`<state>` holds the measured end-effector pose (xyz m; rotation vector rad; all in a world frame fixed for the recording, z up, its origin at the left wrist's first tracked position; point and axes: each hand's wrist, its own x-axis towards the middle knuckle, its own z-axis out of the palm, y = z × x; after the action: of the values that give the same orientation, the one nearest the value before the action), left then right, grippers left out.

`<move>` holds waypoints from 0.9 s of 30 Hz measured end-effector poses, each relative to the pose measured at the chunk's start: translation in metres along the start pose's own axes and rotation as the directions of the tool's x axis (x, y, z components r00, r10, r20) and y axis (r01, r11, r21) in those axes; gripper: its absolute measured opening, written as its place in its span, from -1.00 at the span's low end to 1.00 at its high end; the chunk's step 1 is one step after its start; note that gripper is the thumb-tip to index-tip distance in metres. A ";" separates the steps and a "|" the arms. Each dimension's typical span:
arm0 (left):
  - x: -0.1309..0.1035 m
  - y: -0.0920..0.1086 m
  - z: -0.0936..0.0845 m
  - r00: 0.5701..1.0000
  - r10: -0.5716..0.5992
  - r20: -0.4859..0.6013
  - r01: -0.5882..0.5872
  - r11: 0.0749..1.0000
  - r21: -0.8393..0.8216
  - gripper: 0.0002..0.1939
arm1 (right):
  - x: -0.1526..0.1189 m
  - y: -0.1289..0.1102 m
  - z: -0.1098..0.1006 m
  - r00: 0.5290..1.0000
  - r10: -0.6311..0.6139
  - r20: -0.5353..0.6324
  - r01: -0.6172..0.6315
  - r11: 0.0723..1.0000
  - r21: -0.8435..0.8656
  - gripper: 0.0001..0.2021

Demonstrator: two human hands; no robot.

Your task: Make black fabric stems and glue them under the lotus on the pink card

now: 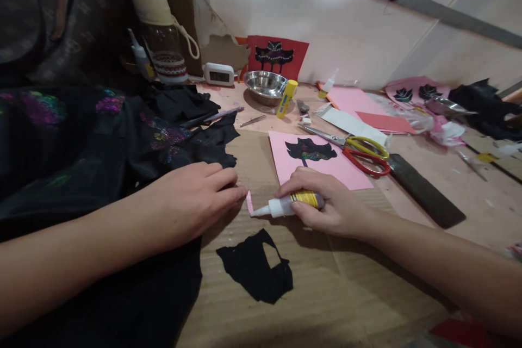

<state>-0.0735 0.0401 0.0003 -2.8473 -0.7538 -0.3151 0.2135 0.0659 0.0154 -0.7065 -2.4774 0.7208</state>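
Note:
My right hand (322, 198) is closed around a glue bottle (304, 199) with a yellow label and a white cap, lying almost level. Its nozzle tip touches the lower end of a small pink strip (249, 202). At the strip's upper end, the fingertips of my left hand (204, 196) pinch it above the cardboard (346, 283). A scrap of black cloth (255, 266) with a cut-out hole lies just below. Behind my right hand rests a pink card (277, 157) bearing a black cloth shape (312, 149) with shiny coloured patches.
Scissors (362, 155) with red and yellow handles lie partly on the pink card, beside a dark flat bar (426, 190). Black sequined cloth (81, 141) covers the left side. Farther back stand a metal bowl (265, 86), a glue stick (287, 99) and a bottle (159, 38).

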 end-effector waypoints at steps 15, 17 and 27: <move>0.001 0.000 -0.001 1.000 0.010 -0.002 -0.010 1.000 -0.006 -0.67 | 0.001 0.000 -0.001 0.999 0.009 -0.048 -0.010 1.000 -0.005 -0.81; 0.001 0.000 -0.001 1.000 -0.003 0.015 0.003 1.000 -0.010 -0.68 | 0.001 0.000 0.000 0.998 0.031 -0.055 -0.032 0.999 -0.020 -0.80; 0.001 0.000 -0.001 1.000 0.004 -0.008 -0.005 1.000 -0.023 -0.65 | 0.001 0.003 0.003 0.999 0.044 0.007 -0.044 0.999 0.032 -0.80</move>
<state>-0.0726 0.0401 0.0017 -2.8673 -0.7471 -0.3363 0.2124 0.0671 0.0117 -0.7503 -2.4572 0.7783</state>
